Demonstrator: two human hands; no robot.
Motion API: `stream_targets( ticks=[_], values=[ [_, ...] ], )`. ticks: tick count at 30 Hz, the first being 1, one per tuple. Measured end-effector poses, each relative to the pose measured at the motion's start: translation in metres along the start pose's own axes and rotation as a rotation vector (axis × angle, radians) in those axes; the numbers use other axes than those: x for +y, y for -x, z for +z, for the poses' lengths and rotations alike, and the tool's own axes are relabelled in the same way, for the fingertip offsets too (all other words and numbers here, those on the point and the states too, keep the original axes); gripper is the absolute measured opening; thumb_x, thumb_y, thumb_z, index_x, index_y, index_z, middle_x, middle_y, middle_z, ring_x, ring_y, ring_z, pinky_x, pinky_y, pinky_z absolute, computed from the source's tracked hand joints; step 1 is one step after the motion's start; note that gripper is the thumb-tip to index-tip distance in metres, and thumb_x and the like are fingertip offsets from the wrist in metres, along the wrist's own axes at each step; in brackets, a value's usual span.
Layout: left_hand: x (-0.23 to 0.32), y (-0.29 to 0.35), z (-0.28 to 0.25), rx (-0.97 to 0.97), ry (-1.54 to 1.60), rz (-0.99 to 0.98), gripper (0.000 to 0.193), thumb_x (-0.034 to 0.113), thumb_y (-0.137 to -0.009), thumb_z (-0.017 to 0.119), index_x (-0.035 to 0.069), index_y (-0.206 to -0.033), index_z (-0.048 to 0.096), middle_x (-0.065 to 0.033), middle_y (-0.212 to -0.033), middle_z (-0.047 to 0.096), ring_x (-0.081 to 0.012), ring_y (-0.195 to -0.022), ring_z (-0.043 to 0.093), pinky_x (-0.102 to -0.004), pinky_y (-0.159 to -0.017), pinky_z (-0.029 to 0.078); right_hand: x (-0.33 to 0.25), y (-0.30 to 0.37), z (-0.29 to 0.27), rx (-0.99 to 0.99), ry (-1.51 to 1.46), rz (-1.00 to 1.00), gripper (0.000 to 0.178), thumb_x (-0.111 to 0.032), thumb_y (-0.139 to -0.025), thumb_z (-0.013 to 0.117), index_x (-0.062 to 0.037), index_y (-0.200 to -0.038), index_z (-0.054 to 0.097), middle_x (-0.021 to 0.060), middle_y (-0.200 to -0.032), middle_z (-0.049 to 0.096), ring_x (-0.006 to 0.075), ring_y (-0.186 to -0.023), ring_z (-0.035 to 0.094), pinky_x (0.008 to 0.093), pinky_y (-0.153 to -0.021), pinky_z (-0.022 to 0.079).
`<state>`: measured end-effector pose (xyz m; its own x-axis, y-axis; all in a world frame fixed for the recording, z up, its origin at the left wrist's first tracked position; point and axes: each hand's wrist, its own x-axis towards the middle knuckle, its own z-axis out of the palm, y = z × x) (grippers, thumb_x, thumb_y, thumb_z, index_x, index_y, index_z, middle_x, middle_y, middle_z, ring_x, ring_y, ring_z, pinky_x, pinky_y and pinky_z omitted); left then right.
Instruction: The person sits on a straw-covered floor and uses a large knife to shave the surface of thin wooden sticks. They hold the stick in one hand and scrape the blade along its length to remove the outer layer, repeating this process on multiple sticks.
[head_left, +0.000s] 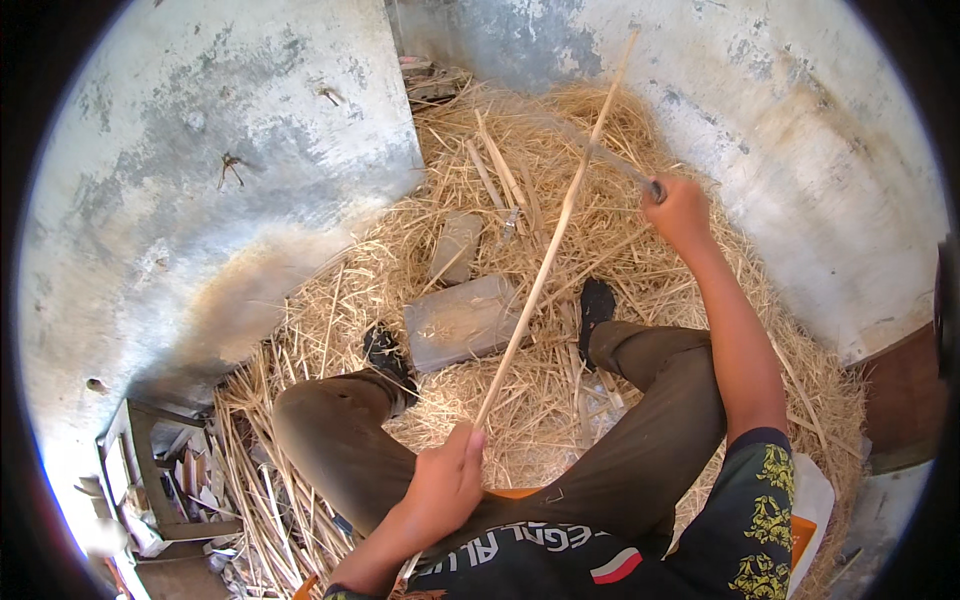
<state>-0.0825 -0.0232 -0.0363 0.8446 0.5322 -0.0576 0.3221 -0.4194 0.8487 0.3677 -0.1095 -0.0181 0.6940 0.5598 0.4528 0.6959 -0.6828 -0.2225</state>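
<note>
My left hand (443,478) is closed round the lower end of a long, pale bamboo stick (546,262). The stick slants up and to the right, away from me, its far end near the back wall. In my right hand (680,215), the fist is wrapped round the dark handle of a long-bladed knife (622,166). Its blade, smeared by motion, points left and crosses the upper part of the stick; whether the two touch, I cannot tell. Between my feet lies a grey block (462,322), with a smaller brownish slab (456,247) just beyond it.
Straw-like shavings (630,255) cover the floor around my legs. Stained plaster walls (250,130) close in at left and back right. A wooden frame (150,480) holding scraps stands at lower left, beside a bundle of thin sticks (262,500). Split pieces (500,160) lie farther back.
</note>
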Motion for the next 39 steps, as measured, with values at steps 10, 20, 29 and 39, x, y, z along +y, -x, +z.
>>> stream_targets(
  ticks=[10, 20, 29, 39],
  values=[
    [-0.029, 0.089, -0.013, 0.028, -0.075, -0.140, 0.022, 0.014, -0.103, 0.052, 0.002, -0.085, 0.047, -0.0228, -0.057, 0.050, -0.0463, -0.054, 0.054, -0.0446, -0.048, 0.042, -0.022, 0.022, -0.016, -0.033, -0.081, -0.207, 0.022, -0.025, -0.084, 0.069, -0.0037, -0.084, 0.071, 0.0167, -0.069, 0.067, 0.0323, -0.064, 0.066, 0.0420, -0.063, 0.054],
    [-0.044, 0.131, -0.003, 0.132, -0.066, -0.131, 0.027, 0.019, -0.102, 0.057, 0.001, -0.082, 0.054, -0.0133, -0.057, 0.051, -0.0204, -0.047, 0.048, -0.0342, -0.048, 0.039, 0.003, 0.011, -0.024, 0.136, -0.247, 0.404, 0.023, -0.023, -0.084, 0.069, -0.0008, -0.078, 0.069, 0.0184, -0.065, 0.064, 0.0331, -0.060, 0.063, 0.0427, -0.062, 0.050],
    [-0.013, 0.076, 0.024, 0.290, 0.091, -0.146, 0.021, 0.020, -0.100, 0.062, 0.001, -0.092, 0.061, -0.0115, -0.058, 0.053, -0.0139, -0.051, 0.046, -0.0303, -0.051, 0.042, -0.076, 0.048, -0.052, 0.053, -0.275, 0.024, 0.017, -0.024, -0.080, 0.071, -0.0075, -0.084, 0.073, 0.0133, -0.063, 0.064, 0.0300, -0.057, 0.063, 0.0421, -0.057, 0.050],
    [0.005, 0.048, 0.020, 0.372, 0.229, -0.155, 0.025, 0.020, -0.104, 0.057, -0.001, -0.090, 0.055, -0.0005, -0.066, 0.052, -0.0042, -0.064, 0.045, -0.0239, -0.054, 0.037, -0.095, 0.071, -0.034, 0.006, -0.138, -0.302, 0.022, -0.024, -0.072, 0.074, -0.0173, -0.094, 0.077, 0.0077, -0.066, 0.068, 0.0284, -0.061, 0.068, 0.0429, -0.057, 0.053]
  ],
)
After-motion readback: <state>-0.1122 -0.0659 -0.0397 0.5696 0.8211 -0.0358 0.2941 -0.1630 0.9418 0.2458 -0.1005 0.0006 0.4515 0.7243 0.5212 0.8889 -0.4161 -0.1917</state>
